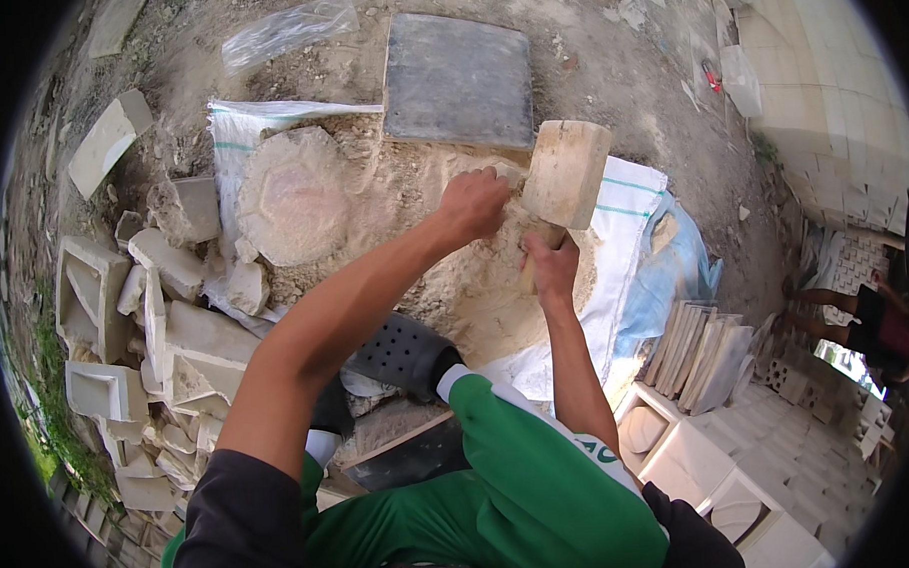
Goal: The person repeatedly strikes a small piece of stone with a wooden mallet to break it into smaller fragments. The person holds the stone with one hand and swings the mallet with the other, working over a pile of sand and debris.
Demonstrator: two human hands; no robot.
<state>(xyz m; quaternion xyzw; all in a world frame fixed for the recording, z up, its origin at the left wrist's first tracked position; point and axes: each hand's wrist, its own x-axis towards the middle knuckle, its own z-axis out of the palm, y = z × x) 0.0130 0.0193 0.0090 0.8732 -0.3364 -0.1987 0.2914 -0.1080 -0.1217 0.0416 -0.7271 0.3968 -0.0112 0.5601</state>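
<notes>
Right hand [552, 266] grips pale wooden mallet [563, 180] raised above; left hand [472, 205] fisted, steadying something hidden on sandy stone-dust heap [445, 284].

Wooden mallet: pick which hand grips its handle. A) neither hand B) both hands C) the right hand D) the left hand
C: the right hand is closed around the handle below the wooden mallet head, while the left hand is a fist on the sandy heap beside it.

Wooden mallet [565, 173] looking pale, matt, dust-worn; stone slab [456, 80] showing smooth dull grey; woven plastic sack [627, 200] lying dusty; carved stone disc [293, 196] appearing rough.
</notes>
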